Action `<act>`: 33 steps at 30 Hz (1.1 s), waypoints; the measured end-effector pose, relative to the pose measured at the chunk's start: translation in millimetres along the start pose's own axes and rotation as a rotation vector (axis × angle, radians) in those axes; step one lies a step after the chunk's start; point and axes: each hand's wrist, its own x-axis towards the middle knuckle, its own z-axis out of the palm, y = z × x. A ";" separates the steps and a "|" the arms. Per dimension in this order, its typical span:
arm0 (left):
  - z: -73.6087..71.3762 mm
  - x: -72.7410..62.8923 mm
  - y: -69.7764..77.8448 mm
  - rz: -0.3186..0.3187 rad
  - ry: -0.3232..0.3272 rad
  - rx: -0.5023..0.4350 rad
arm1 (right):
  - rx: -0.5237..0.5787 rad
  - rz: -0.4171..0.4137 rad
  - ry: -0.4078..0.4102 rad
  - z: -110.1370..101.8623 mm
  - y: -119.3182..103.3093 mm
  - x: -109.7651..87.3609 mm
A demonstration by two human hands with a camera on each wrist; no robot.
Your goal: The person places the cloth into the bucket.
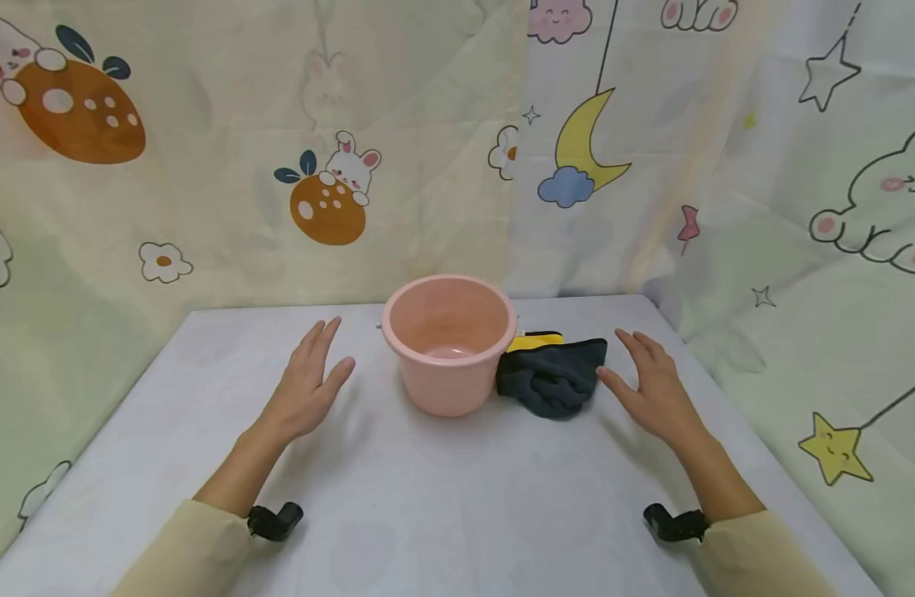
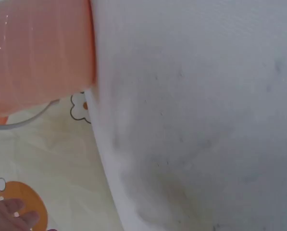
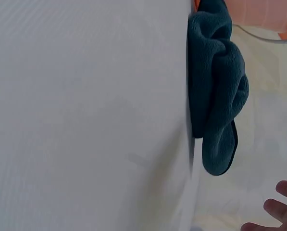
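Note:
A pink plastic bucket (image 1: 448,381) stands upright near the back of the table, its inside bare in the head view. Against its right side lies a crumpled dark grey cloth (image 1: 550,377) with a yellow part (image 1: 535,341) showing behind. To the left of the bucket my left hand (image 1: 308,390) hovers with fingers extended, holding nothing. My right hand (image 1: 655,394) is held just right of the cloth, fingers spread and nothing in them. In the left wrist view the bucket (image 2: 37,53) shows its thin handle; the right wrist view has the cloth (image 3: 215,82) beside it.
The white-covered table (image 1: 442,506) reaches up to a patterned fabric curtain (image 1: 428,166) behind it. More of this fabric (image 1: 793,332) hangs along the right side. A black wrist camera (image 1: 276,521) sits at the left sleeve, another camera (image 1: 675,523) at the right.

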 end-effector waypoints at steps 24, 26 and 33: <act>24.4 33.3 36.5 -0.047 -0.001 -0.294 | 0.135 0.228 -0.073 29.0 -35.2 28.7; 26.3 34.2 38.1 -0.050 -0.004 -0.297 | 0.139 0.292 -0.106 30.6 -38.3 31.5; 35.8 35.7 43.8 -0.028 -0.007 -0.326 | 0.172 0.421 -0.170 38.8 -42.7 41.5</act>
